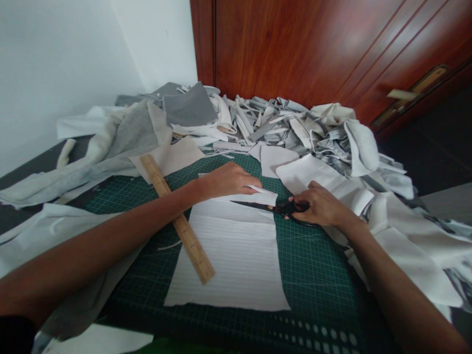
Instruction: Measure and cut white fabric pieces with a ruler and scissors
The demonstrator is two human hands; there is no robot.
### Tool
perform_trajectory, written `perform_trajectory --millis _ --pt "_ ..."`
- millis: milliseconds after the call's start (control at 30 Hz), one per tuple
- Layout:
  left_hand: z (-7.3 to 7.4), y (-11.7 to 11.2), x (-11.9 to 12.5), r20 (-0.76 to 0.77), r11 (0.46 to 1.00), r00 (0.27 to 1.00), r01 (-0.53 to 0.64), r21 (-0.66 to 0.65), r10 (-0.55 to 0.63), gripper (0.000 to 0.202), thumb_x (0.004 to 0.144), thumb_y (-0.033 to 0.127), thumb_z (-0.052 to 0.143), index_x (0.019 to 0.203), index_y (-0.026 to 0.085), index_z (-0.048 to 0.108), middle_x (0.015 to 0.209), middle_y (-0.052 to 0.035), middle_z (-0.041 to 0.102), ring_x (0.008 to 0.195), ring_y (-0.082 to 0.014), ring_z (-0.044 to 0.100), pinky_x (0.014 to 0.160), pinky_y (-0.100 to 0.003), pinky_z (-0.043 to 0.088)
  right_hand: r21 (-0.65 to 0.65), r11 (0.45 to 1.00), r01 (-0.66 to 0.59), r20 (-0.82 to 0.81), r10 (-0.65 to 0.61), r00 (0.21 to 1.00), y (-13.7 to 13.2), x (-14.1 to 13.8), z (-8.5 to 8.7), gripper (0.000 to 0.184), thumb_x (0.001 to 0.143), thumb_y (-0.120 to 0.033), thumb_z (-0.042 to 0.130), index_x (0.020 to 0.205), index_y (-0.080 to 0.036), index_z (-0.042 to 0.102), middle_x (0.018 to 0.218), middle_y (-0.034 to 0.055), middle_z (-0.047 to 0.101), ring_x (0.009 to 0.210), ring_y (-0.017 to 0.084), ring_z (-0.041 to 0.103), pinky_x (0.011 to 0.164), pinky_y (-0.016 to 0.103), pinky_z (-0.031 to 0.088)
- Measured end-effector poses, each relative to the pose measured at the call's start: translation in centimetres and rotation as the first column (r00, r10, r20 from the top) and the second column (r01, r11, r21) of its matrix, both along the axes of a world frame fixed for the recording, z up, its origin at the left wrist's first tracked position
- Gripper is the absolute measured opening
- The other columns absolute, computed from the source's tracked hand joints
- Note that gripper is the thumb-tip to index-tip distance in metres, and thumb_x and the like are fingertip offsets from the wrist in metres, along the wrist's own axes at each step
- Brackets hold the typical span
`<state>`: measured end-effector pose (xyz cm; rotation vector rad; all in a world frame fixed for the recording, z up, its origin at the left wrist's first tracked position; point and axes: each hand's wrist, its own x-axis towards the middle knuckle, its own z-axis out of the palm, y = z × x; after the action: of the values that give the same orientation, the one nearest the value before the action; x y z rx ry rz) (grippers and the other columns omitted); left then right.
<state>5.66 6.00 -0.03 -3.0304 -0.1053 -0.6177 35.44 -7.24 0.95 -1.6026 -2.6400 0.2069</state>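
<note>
A black sleeve (16, 334) shows at the near left corner, plain and dark, its edge lying close to the elbow. From there the left forearm (99, 236) is bare, long and slender, narrowing evenly to a slim wrist and a bare left hand (230, 181). On the right, the right forearm (401, 275) is bare as well, broad at the near edge and tapering to the wrist and the ungloved right hand (320, 204).

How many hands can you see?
2. The left hand is at the far end of the white sheet, holding it. The right hand is to its right, holding the black scissors. No other hands show.
</note>
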Motion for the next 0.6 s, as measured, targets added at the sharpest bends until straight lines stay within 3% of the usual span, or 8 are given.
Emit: perform_trajectory --millis 200,600 --pt "-0.17 0.11 0.06 0.018 1.0 1.0 0.018 0.003 -0.018 0.022 0.105 0.031 0.057 0.109 0.019 0.076 0.094 -0.004 0.081 0.075 -0.014 0.075 0.064 -0.025 0.05 -0.023 1.0 0.009 0.013 -0.008 1.0 0.13 0.11 0.05 0.041 0.089 -0.057 0.069 0.067 -0.023 0.062 0.064 0.0006 0.069 0.058 0.017 0.052 0.075 0.037 0.03" --pt "0.17 -0.45 0.07 0.005 0.984 0.998 0.055 -0.167 -0.055 0.02 0.106 0.024 0.055 0.11 0.016 0.073 0.101 -0.007 0.08 0.085 -0.0151 0.074 0.074 -0.024 0.053 -0.036 0.999 0.01 0.041 -0.008 0.999 0.14 0.3 -0.01 0.044 0.09 -0.059 0.067 0.066 -0.022 0.063 0.064 0.0027 0.069 0.059 0.018 0.051 0.074 0.037 0.031"
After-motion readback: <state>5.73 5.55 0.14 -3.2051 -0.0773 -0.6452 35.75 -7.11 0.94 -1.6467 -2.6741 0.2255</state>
